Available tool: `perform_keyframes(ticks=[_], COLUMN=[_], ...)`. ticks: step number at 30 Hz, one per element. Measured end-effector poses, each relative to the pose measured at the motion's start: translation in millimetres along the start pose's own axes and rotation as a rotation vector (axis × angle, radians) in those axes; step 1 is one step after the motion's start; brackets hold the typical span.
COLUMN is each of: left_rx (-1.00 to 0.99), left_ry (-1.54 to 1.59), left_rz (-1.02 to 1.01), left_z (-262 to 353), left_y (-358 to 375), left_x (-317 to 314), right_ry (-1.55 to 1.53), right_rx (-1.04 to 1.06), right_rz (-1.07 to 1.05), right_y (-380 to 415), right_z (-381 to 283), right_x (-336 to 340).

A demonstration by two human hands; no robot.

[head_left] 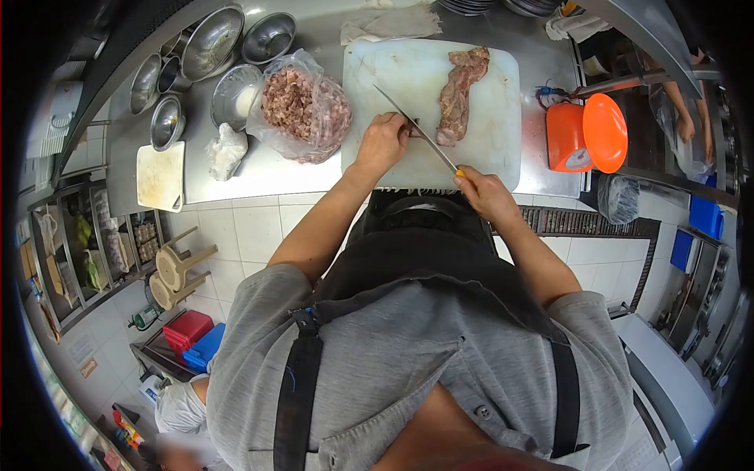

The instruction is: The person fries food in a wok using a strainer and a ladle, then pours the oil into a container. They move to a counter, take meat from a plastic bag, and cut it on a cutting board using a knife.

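Observation:
My right hand (488, 194) is closed around the yellow handle of a long knife (428, 140). Its blade slants up and to the left across the white cutting board (385, 67). Against the blade's left side, my left hand (383, 141) has its fingers curled down on a small piece of meat (414, 132), mostly hidden under the fingertips. A long strip of meat (459, 98) lies on the board to the right of the blade. Left of the board sits a clear plastic bag (302, 110) full of diced meat.
Several metal bowls (269, 38) stand at the back left, near a small cutting board (159, 177) and a knotted plastic bag (228, 153). An orange scale (567, 137) is at the right. A cloth (389, 23) lies behind the board. Another person's arms (685, 118) show far right.

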State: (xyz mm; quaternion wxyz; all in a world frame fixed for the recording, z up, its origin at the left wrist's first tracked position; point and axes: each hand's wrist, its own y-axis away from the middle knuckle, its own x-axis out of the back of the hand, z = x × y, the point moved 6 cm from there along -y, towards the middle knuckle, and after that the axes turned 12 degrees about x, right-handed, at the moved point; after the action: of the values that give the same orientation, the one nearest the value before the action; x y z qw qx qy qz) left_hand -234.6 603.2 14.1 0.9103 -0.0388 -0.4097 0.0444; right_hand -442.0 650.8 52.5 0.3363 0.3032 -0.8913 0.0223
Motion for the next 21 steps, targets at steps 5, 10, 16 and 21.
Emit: perform_keyframes(ticks=[5,10,16,21], left_rx=[-0.012,-0.025,0.029,0.005], left_ry=[0.011,0.003,0.037,0.063], left_rz=[-0.017,-0.028,0.01,0.034], left_z=[-3.1,3.5,-1.7,-2.6], left_y=[-1.7,-3.6,-2.0,1.7], left_x=[-2.3,0.9,-1.6,0.1], right_ry=[-0.012,-0.016,-0.069,-0.096], right_rx=[0.066,0.172,0.156,-0.024], right_rz=[0.036,0.103,0.126,-0.003], right_y=[-10.6,-75.3,-71.0,-25.5], right_z=[7.1,6.0,2.8,2.6], right_x=[-2.1,-28.7,-19.3,-1.1])
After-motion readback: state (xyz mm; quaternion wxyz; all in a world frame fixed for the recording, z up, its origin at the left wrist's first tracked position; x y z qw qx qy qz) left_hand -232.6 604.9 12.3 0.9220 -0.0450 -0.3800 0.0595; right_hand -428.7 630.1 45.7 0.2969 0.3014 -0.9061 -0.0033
